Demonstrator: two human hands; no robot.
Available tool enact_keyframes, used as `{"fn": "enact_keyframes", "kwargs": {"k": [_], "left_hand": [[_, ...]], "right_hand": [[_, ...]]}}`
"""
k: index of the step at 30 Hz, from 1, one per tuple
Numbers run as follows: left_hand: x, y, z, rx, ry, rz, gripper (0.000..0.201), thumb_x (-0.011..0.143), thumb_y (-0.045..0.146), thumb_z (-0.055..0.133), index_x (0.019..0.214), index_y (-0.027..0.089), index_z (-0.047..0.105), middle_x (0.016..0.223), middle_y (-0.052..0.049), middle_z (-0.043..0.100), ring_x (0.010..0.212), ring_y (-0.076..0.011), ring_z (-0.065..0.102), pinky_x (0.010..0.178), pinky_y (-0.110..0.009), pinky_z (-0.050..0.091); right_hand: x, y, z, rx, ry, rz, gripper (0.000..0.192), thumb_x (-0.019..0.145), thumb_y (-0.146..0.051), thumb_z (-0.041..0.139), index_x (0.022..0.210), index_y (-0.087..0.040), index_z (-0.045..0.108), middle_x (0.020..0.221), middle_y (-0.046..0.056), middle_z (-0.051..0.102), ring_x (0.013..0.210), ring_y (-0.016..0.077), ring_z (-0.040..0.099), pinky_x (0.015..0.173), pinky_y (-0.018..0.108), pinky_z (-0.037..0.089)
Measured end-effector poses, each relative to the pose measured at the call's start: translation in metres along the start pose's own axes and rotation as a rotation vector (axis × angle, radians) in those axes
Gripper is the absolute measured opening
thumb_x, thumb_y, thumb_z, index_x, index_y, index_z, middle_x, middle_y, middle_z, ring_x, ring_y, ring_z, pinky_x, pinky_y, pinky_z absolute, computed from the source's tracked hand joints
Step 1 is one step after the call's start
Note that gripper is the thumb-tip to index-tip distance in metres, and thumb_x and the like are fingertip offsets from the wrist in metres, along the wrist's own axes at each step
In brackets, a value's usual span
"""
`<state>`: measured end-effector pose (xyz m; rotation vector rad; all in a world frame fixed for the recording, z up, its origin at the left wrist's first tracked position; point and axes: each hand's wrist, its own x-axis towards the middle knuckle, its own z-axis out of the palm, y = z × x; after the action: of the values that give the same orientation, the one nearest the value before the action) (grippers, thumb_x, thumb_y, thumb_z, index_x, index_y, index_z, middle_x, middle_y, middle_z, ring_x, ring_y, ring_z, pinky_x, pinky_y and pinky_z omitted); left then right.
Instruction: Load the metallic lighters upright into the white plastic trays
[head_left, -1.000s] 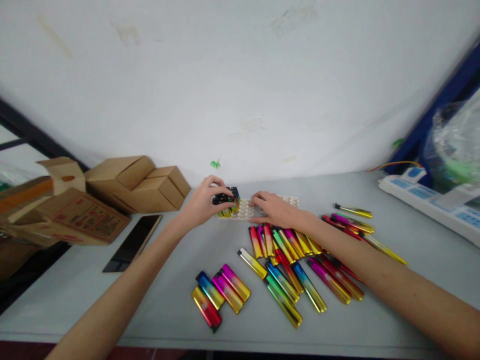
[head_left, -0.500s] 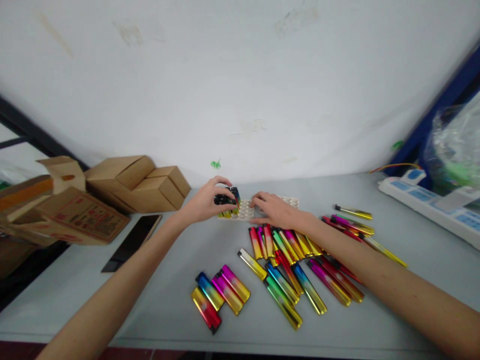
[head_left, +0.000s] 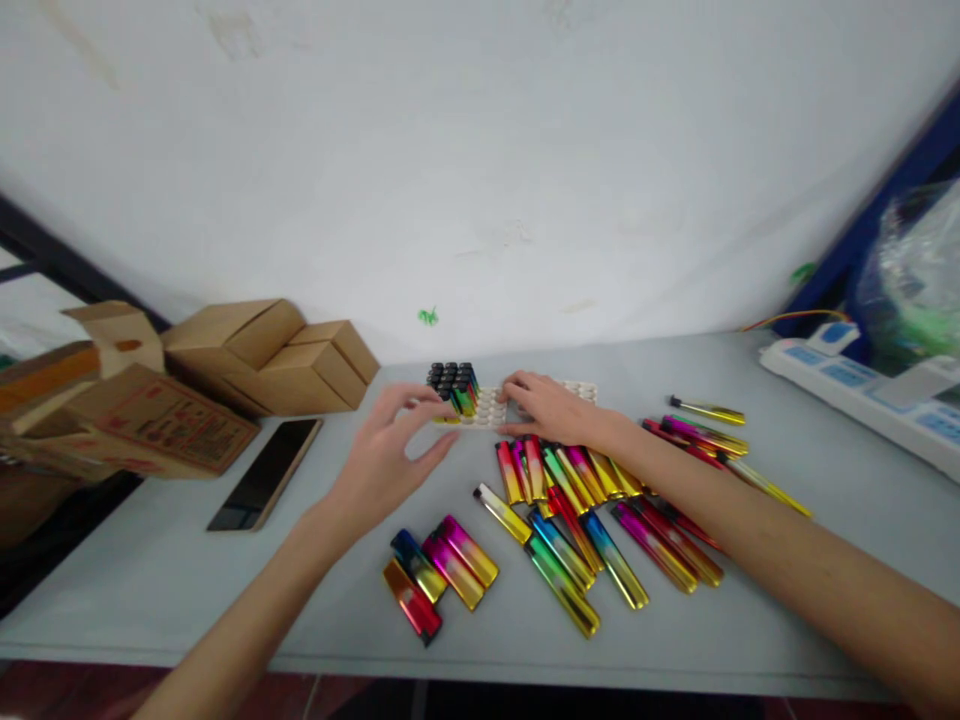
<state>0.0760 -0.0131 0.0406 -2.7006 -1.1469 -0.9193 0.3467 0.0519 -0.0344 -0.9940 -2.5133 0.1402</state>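
A pale rack with rows of holes (head_left: 491,412) lies near the wall. Several lighters with black tops (head_left: 452,378) stand upright in its left end. My left hand (head_left: 394,450) hovers just in front of them, fingers apart and nothing held. Across the middle of the rack rests my right hand (head_left: 547,408), with fingers spread over its surface. Shiny lighters in red, purple, green, blue and gold (head_left: 574,480) lie heaped below my right hand. A smaller group of lighters (head_left: 442,575) lies nearer the front edge, below my left hand.
Brown cardboard boxes (head_left: 277,365) stand at the left, with an opened printed carton (head_left: 157,425) beside them. A dark phone (head_left: 266,475) lies flat in front. On the right are a white power strip (head_left: 862,390) and a clear plastic bag (head_left: 926,275).
My left hand has drawn back from the upright lighters toward me, and its fingers have spread. My right hand stays on the rack. The view has shifted slightly.
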Motion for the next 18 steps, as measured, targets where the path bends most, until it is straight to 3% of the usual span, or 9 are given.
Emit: {"fn": "enact_keyframes", "kwargs": {"k": [3,6,10,14,18], "left_hand": [[-0.02,0.014,0.003,-0.177,-0.341,0.036,0.021,0.096,0.031,0.07,0.116,0.025,0.074,0.117,-0.007,0.065,0.112,-0.0227,0.064,0.102,-0.038,0.054],[-0.025,0.015,0.016,-0.3,-0.531,-0.013,0.032,0.094,0.03,0.073,0.126,0.029,0.073,0.125,-0.009,0.064,0.119,-0.0245,0.062,0.107,-0.04,0.051],[-0.014,0.007,0.028,-0.445,-0.604,-0.058,0.02,0.088,0.034,0.08,0.107,0.026,0.08,0.122,-0.009,0.067,0.118,-0.0257,0.063,0.108,-0.041,0.049],[0.0,-0.007,0.022,-0.681,-0.629,-0.139,0.024,0.083,0.038,0.085,0.093,0.018,0.076,0.107,-0.009,0.075,0.103,-0.0238,0.069,0.098,-0.038,0.053],[0.011,-0.02,0.013,-1.032,-0.549,-0.321,0.025,0.079,0.03,0.088,0.092,0.017,0.071,0.112,-0.013,0.077,0.104,-0.0249,0.073,0.092,-0.039,0.057]], "right_hand": [[0.0,-0.001,-0.001,0.019,0.004,0.004,0.045,0.096,-0.049,0.069,0.122,-0.014,0.064,0.123,0.018,0.063,0.109,0.0312,0.064,0.098,0.047,0.053],[-0.001,-0.002,-0.001,0.024,0.01,0.009,0.043,0.096,-0.049,0.069,0.121,-0.014,0.064,0.122,0.017,0.063,0.108,0.0307,0.064,0.097,0.047,0.053],[-0.001,0.0,0.001,0.006,0.021,-0.001,0.043,0.096,-0.048,0.069,0.123,-0.015,0.063,0.122,0.016,0.064,0.109,0.0302,0.064,0.098,0.046,0.053],[-0.001,0.0,0.003,-0.004,0.021,-0.001,0.045,0.096,-0.048,0.07,0.124,-0.013,0.062,0.123,0.017,0.064,0.109,0.0309,0.064,0.097,0.047,0.053],[-0.001,-0.002,0.0,-0.001,0.018,0.002,0.045,0.095,-0.047,0.071,0.123,-0.013,0.063,0.122,0.017,0.064,0.106,0.0307,0.065,0.095,0.047,0.054]]}}
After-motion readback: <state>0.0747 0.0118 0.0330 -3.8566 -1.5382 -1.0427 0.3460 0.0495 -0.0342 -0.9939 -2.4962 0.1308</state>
